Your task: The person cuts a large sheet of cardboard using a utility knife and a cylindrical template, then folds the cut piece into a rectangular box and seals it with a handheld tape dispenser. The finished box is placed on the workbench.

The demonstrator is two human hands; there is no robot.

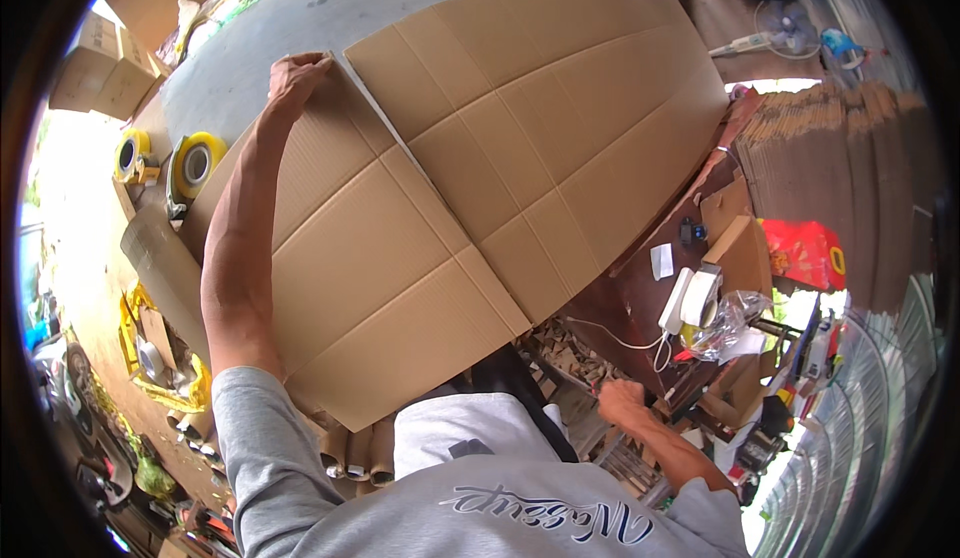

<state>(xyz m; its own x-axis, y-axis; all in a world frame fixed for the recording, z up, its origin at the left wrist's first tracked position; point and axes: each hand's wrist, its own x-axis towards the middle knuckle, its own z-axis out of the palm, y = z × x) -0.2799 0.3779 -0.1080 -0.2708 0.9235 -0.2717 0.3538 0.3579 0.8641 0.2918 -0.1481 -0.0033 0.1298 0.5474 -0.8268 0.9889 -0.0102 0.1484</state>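
Two large brown cardboard panels spread in front of me, parted by a narrow straight gap, with crease lines across both. The left panel [370, 248] reaches down close to my lap. The right panel [560, 118] extends to the far right. My left hand [300, 76] is closed on the far corner of the left panel, beside the gap. Low on the right, past the panels' near edge, my right hand [622, 401] is closed. Its fingers are partly hidden, and I cannot make out what they hold.
Rolls of yellow tape [198, 163] stand at the left. A grey surface [230, 83] lies beneath the cardboard. On the right are stacked cardboard sheets [820, 158], a red bag [803, 253] and a white roll [700, 298] with a cord. Cardboard tubes [358, 451] are near my lap.
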